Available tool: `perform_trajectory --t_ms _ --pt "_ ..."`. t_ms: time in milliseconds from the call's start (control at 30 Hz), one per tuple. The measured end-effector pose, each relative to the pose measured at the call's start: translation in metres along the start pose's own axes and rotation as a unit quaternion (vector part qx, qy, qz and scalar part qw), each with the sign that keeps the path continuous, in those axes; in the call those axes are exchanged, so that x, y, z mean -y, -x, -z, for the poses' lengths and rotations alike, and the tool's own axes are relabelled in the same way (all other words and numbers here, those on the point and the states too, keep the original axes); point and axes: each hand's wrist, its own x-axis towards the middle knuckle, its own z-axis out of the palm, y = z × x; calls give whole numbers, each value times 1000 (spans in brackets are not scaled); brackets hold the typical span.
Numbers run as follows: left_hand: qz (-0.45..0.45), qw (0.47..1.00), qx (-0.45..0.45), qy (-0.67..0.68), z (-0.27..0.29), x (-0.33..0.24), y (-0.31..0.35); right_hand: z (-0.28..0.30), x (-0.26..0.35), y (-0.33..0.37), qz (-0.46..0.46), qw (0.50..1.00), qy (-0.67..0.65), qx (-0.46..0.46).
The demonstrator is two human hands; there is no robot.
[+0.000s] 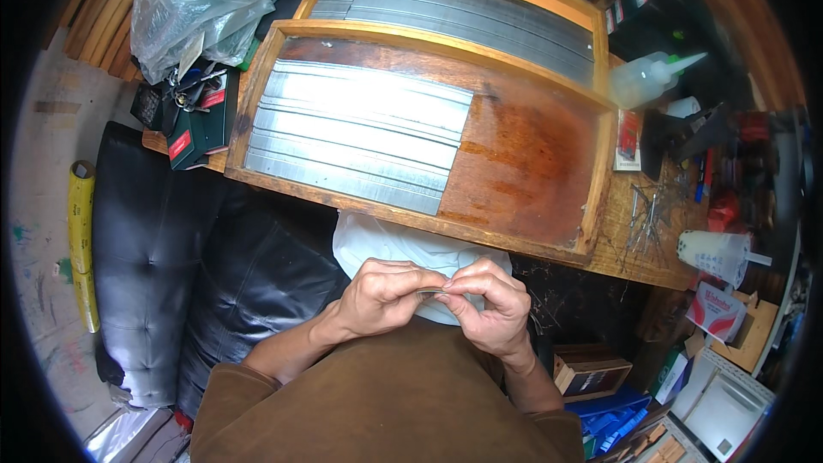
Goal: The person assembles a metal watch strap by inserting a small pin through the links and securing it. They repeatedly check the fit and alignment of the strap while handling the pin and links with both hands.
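Note:
Above my lap, my left hand [383, 293] and my right hand [490, 302] meet fingertip to fingertip. Both are closed in a pinch on a small thin piece [431, 291] with a pale edge. Fingers cover most of it, so its kind cannot be made out. Just beyond the hands lies a shallow wooden tray [600, 180] on the table. Flat silvery metal strips [356, 133] lie side by side over its left part, while brown wood shows on the right. White cloth [377, 240] hangs between the tray and my hands.
Behind stands a second wooden tray [601, 34] with more grey strips. A squeeze bottle [634, 81], thin metal rods [647, 216] and a cup [713, 255] are at the right. Far left are a plastic bag [201, 13] and keys [190, 93]; a black padded seat [154, 274] is beside me.

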Motion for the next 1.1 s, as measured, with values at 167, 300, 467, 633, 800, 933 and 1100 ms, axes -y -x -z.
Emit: perform_trajectory --t_ms 167,300,467,633,800,933,1100 --pt "4 1000 -3 6 0 -1 -1 0 -1 -1 4 1000 -1 -2" --pt "11 1000 -1 11 0 -2 -1 0 -1 0 -3 1000 -9 -6" --pt "18 1000 3 16 2 -1 0 -1 0 -2 -4 1000 -2 3" --pt "8 1000 -13 15 -2 3 3 0 0 -2 -11 1000 10 18" --pt "14 1000 -10 20 -3 1 3 -2 -1 -1 -16 1000 10 23" --pt "13 1000 -10 20 -3 2 4 -1 -1 -1 -17 1000 5 22" --pt "8 1000 -11 20 -3 1 3 -2 -3 0 -21 1000 -16 9"
